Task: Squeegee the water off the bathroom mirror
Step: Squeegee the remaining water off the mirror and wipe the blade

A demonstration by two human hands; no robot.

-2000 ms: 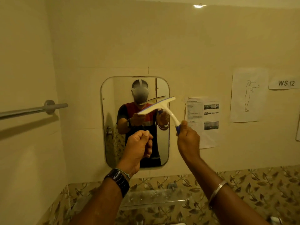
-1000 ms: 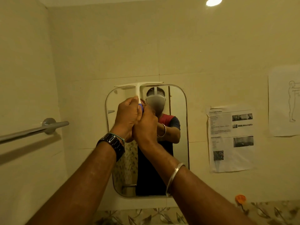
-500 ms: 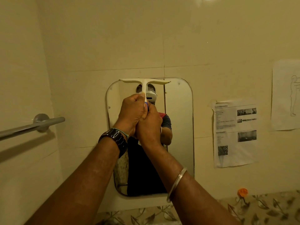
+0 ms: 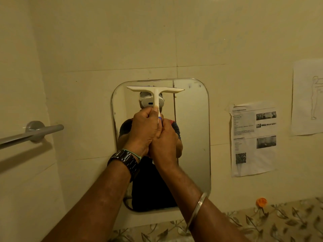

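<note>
A: Risk here?
B: Both the left hand (image 4: 145, 130) and right hand (image 4: 166, 138) wrap the squeegee (image 4: 155, 90) handle. Uneven pressure could tilt the blade and probably leave streaks on the mirror (image 4: 192, 128).
A: Squeegee versus fingers (image 4: 154, 116)?
B: The blade sits level above them, near the mirror's top. The fingers are curled tight round the handle.

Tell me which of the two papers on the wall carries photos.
The printed sheet just right of the mirror, with text and dark photos; the drawing sheet at the far right shows only a line-drawn figure.
</note>
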